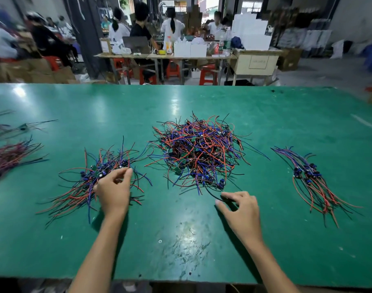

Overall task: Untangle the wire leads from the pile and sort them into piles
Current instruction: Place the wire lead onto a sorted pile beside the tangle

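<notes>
A big tangled pile point(199, 152) of red, blue and black wire leads with small green boards lies mid-table. Left of it spreads a looser sorted pile point(92, 182). At the right lies a neater sorted bundle point(312, 180). My left hand point(114, 190) rests over the left pile, thumb and fingertips curled together at its top among the wires. My right hand point(240, 207) hovers just below the big pile, its fingertips pinching a black lead that trails out of the pile.
The green table point(181, 240) has a scuffed patch near the front edge. More wire bundles point(7, 155) lie at the far left edge. Beyond the table, several people sit at workbenches with boxes and red stools.
</notes>
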A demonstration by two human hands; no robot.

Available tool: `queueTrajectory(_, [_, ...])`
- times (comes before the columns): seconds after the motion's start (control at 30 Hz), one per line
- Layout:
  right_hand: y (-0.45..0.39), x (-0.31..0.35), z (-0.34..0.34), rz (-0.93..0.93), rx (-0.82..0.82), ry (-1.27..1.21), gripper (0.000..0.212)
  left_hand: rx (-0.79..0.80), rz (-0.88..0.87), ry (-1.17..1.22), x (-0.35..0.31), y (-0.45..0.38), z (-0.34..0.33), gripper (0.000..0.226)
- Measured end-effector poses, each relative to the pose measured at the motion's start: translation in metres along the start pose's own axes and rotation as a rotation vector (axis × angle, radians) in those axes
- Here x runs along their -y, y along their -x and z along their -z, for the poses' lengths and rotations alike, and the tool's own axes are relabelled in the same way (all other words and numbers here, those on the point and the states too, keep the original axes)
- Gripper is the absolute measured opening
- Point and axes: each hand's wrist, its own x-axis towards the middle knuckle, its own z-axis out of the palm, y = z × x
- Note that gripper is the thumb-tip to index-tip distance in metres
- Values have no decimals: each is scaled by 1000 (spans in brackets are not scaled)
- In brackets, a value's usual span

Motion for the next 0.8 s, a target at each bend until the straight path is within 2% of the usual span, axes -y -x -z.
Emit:
queueTrajectory(0.13, [-3, 4, -5, -14, -5, 45, 4, 67, -44, -310, 28, -9, 21, 35])
queueTrajectory(0.23, [-1, 10, -6, 9, 11, 118, 14, 92, -198, -279, 15, 16, 13, 22])
queueTrajectory(0.3, [2, 11, -5, 63, -24, 27, 22, 217, -264, -201, -2, 40, -3, 13])
queueTrajectory(0.37, [7, 10, 0, 162, -97, -65, 23, 457, -164, -66, -20, 65, -23, 6])
queueTrajectory(0.43, [13, 11, 3, 260, -147, -77, 17, 700, 84, 157, -37, 84, -44, 22])
queueTrajectory(0.5, [18, 13, 5, 335, -158, -61, 8, 840, 302, 364, -51, 96, -57, 41])
queueTrajectory(0.57, [20, 14, 4, 390, -144, -30, 5, 903, 377, 489, -57, 100, -61, 44])
queueTrajectory(0.67, [19, 14, 4, 387, -143, 8, 4, 961, 291, 496, -56, 102, -53, 37])
queueTrajectory(0.8, [19, 14, 8, 363, -150, -25, 8, 947, 42, 306, -54, 93, -38, 25])
